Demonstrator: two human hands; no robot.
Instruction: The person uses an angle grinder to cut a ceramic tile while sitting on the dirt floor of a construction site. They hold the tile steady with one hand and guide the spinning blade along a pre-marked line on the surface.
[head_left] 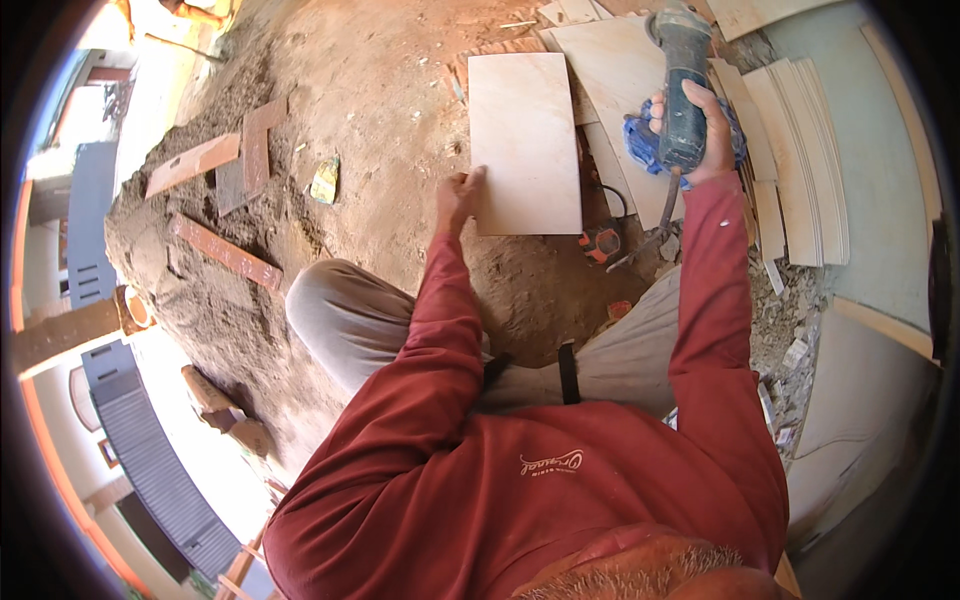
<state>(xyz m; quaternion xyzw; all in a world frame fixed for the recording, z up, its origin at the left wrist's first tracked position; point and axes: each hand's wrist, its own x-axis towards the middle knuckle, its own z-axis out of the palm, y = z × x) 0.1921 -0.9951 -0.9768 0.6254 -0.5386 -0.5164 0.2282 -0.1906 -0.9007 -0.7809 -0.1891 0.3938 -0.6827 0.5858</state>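
A pale rectangular tile [525,140] lies in front of me, with its lower edge toward my knees. My left hand [461,198] is closed on its left edge near the lower corner. To the right, my right hand [708,138] wraps round the dark body of an angle grinder [685,105]. The grinder's head points away from me, and its cord [669,205] trails back toward my lap. I cannot make out its disc. Crumpled blue plastic [641,143] shows behind and beside the right hand. More pale tiles [605,60] lie underneath.
An orange and black tape measure [601,244] rests just below the tile. Stacked tiles [805,160] lean at the right beside a wall. Brown tile strips [228,252] and a yellow packet [325,181] lie on the dirt at the left. Rubble [790,350] is strewn by my right arm.
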